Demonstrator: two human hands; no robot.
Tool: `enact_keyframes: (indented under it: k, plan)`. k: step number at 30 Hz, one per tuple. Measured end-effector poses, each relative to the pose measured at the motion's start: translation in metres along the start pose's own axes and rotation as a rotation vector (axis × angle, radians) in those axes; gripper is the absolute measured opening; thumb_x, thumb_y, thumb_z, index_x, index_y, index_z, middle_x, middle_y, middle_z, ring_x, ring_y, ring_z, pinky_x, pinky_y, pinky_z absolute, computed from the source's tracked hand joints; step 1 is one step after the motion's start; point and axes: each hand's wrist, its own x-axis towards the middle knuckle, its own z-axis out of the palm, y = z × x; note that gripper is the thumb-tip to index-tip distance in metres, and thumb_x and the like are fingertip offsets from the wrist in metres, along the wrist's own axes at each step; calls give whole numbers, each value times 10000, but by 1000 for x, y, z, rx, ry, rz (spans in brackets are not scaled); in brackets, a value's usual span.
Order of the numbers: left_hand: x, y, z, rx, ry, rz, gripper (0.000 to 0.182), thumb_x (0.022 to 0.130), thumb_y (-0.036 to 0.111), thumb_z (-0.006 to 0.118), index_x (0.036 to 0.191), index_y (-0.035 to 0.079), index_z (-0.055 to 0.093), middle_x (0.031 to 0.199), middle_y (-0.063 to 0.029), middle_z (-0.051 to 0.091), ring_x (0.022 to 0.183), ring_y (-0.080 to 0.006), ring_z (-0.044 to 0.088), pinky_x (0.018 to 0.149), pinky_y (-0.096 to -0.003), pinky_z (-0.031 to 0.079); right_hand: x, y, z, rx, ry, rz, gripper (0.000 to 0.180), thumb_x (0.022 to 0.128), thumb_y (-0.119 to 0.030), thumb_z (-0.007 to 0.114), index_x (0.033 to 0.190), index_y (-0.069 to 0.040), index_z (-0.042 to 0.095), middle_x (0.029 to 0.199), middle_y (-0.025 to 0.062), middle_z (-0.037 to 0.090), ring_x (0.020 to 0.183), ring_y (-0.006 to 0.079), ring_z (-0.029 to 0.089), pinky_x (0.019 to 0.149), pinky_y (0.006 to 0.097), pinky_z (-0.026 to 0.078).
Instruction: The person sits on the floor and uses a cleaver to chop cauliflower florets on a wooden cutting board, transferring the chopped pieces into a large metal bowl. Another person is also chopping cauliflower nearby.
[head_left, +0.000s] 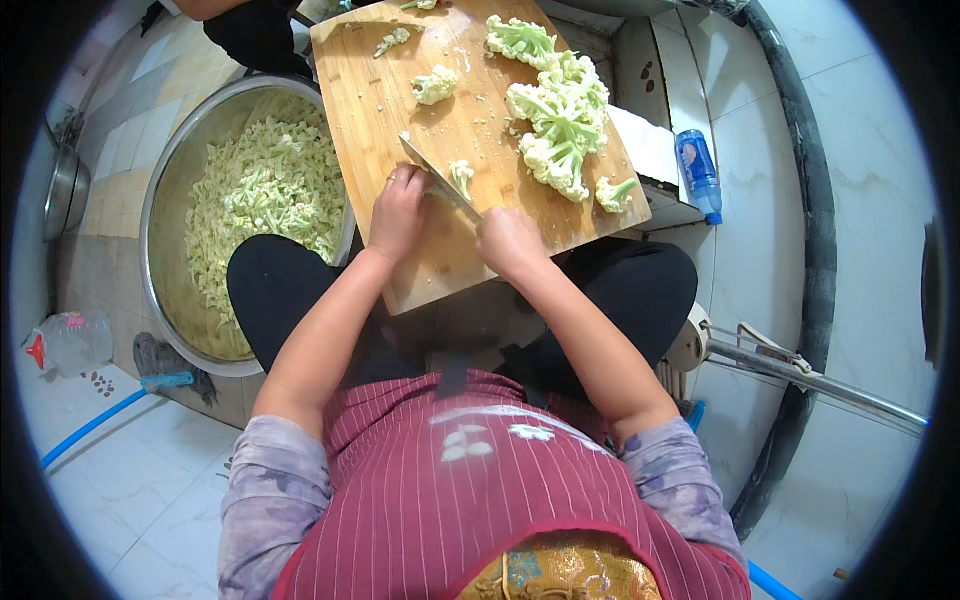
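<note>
A wooden cutting board (450, 262) lies tilted before my knees. My right hand (512, 240) is closed around the handle end of a kitchen knife (442, 178), whose blade points up and left across the board. My left hand (402, 206) rests on the board beside the blade, fingers curled; whether they pinch a piece is hidden. Just right of the blade sits a small cauliflower floret (462, 178). Large cauliflower pieces (566, 112) lie along the board's right side, with a single floret (615, 195) near the right corner. Another floret (435, 85) sits farther up.
Left of the board, a large metal basin (154, 300) holds a heap of cut cauliflower (266, 195). A blue-labelled bottle (698, 176) lies at the right. A clear plastic jug (79, 343) and a blue-handled mop (169, 380) are on the left floor. Another person's arm shows at the top left.
</note>
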Motion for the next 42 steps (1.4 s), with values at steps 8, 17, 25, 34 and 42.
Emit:
enact_keyframes:
  k: [8, 17, 25, 34, 42]
  plan:
    - [-14, -1, -9, -14, 21, 41, 253, 773, 36, 649, 1009, 64, 561, 1045, -133, 548, 1007, -333, 565, 834, -424, 495, 7, 29, -23, 410, -14, 98, 252, 799, -181, 625, 718, 51, 677, 667, 221, 658, 649, 336, 685, 661, 429, 544]
    - [6, 15, 12, -30, 102, 48, 440, 770, 197, 714, 1178, 102, 578, 1227, -137, 520, 1156, -352, 501, 956, -436, 429, -8, 50, -20, 385, 95, 27, 299, 884, -221, 596, 790, 52, 672, 582, 167, 650, 475, 248, 640, 532, 366, 528]
    - [26, -3, 37, 297, -57, 235, 258, 809, 232, 650, 1017, 81, 627, 1115, -131, 598, 1087, -317, 558, 985, -444, 383, -10, 57, -26, 634, 162, 182, 332, 914, -237, 584, 739, 43, 625, 547, 103, 616, 427, 184, 600, 449, 328, 490]
    - [56, -104, -62, 648, 57, -174, 428, 772, 235, 713, 1174, 151, 593, 1207, -124, 561, 1131, -309, 539, 893, -463, 471, -15, 69, -60, 874, 253, 136, 298, 925, -180, 610, 730, 45, 620, 531, 64, 572, 406, 123, 522, 402, 290, 424]
    - [151, -10, 62, 283, 37, -245, 607, 774, 226, 753, 1317, 180, 487, 1232, -152, 531, 1112, -355, 545, 915, -433, 489, -16, 74, -59, 881, 284, 161, 224, 914, -169, 612, 823, 34, 640, 555, 68, 593, 429, 126, 543, 416, 299, 443]
